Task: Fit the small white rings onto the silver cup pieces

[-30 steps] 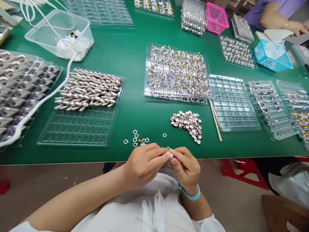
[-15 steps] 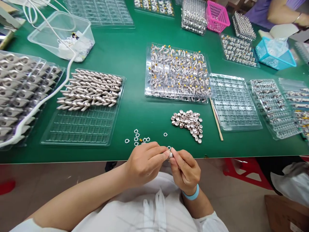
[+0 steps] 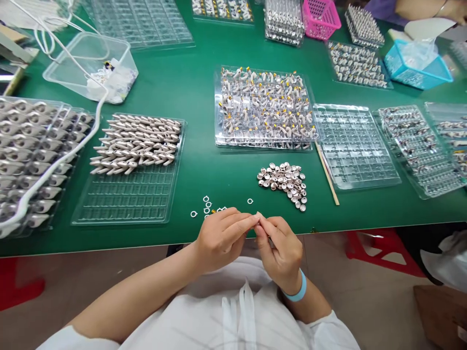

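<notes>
At the table's near edge, the fingertips of both my hands meet in a pinch. My left hand (image 3: 224,238) is closed, its thumb and index finger pressed against the fingers of my right hand (image 3: 281,250), which is also closed. Between them is a small silvery cap, now almost wholly covered by the fingertips. Several white rings (image 3: 193,214) lie beside my left hand, some partly hidden behind it. One loose white ring (image 3: 250,201) lies just beyond the fingertips. Farther to the right is a pile of small silvery caps (image 3: 283,181).
A tray of metal parts (image 3: 138,143) lies left, near a white cable (image 3: 67,153) and a clear tub (image 3: 126,82). Stacked trays of small parts (image 3: 268,109) stand ahead. Right are a wooden stick (image 3: 327,175) and a clear tray (image 3: 359,146). A co-worker's arm (image 3: 419,7) shows far right.
My fingertips have closed further over the small silvery cap, which showed between them before. The white ring seen by the fingertips is no longer visible. The whole view has tilted slightly.
</notes>
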The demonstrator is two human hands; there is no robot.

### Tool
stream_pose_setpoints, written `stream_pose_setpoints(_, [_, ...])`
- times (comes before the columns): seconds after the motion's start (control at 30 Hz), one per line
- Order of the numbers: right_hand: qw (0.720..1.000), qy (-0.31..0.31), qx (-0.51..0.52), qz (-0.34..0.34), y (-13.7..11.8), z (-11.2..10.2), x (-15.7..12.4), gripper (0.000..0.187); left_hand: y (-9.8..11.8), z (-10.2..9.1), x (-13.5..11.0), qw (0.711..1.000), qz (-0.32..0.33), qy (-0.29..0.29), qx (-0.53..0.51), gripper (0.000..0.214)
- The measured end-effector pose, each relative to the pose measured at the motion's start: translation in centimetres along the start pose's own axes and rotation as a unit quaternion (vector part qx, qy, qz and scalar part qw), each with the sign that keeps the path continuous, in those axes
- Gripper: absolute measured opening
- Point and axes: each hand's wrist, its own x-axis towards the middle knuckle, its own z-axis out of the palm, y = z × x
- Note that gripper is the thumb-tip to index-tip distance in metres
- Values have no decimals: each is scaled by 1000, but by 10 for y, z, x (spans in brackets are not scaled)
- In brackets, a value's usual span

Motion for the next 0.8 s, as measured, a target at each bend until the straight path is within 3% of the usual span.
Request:
stream_pose_setpoints(0.2, [984,-70,127,99,4,-11,10,32,8,-2,8,995,-95,23,-29,25])
stream_pose_setpoints(0.3, [981,-92,136,103,6,-12,14,30,10,-2,9,992,-121,9,-40,22])
stream_pose_setpoints(0.5, [994,-88,57,29,5,-10,17,31,8,0,6,996,-87,14,11,25])
stream_pose_setpoints(0.8, [999,-47,20,9,5,-6,14,24,6,1,4,999,-33,2,8,33])
